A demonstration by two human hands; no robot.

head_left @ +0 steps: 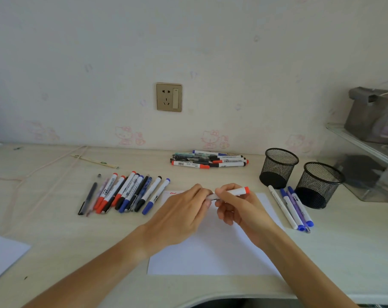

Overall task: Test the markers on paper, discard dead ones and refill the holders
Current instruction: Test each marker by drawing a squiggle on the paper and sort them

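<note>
Hands [210, 210] gripping red-tipped marker [237, 192] — label unreadable

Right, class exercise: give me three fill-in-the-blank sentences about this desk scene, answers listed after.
1. Both hands hold a marker with a ___ end.
2. The two mesh holders are ___.
3. Under the hands lies a sheet of white ___.

Answers: red; empty; paper

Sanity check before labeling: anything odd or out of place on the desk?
Nothing damaged or spilled. Both mesh holders stand upright and look empty; markers lie in loose piles. Both hands hold a red-ended marker over the paper.
</note>
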